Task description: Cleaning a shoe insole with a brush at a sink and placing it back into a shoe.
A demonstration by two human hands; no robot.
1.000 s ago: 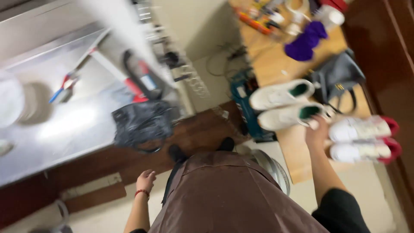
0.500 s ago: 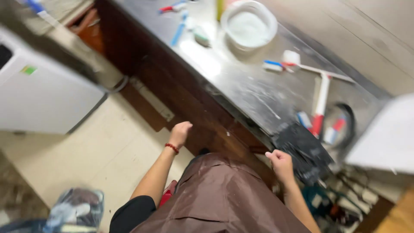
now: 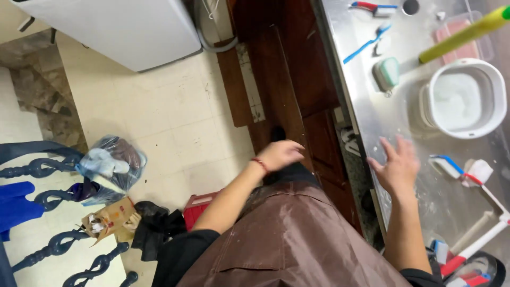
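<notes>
- Right now the long stainless steel counter (image 3: pixel 372 69), dusted with white smears, is the biggest thing here and serves as the landmark; the person stands at its front edge in a shiny brown apron (image 3: pixel 297 239).
- Away from the counter, across the pale tiled floor (image 3: pixel 159 111), stands a white box-shaped appliance (image 3: pixel 117 26).
- On the counter, toward its back, sits a round white plastic basin (image 3: pixel 465 98) holding milky water, with a yellow-green stick-like handle (image 3: pixel 462 34) angled above it.
- Farther out on the floor from the counter lies a clear plastic bag stuffed with cloth (image 3: pixel 111 162), beside dark blue ornate metal railing (image 3: pixel 42 170).
- Over the counter's front edge hangs the right hand (image 3: pixel 396 167), palm down, fingers spread wide, gripping nothing; it is blurred, so I cannot tell whether it touches the steel.
- Off the counter, in front of its dark wooden cabinet front (image 3: pixel 287 79), the left hand (image 3: pixel 279 154) is loosely curled and empty, a red band at the wrist.
- Just beside the right hand, on the counter, lies a white brush with blue and red trim (image 3: pixel 451 166).
- Near the basin on the counter rests a small mint-green scrubber (image 3: pixel 388 73).
- Toward the counter's far end lies a blue toothbrush (image 3: pixel 366 45).
</notes>
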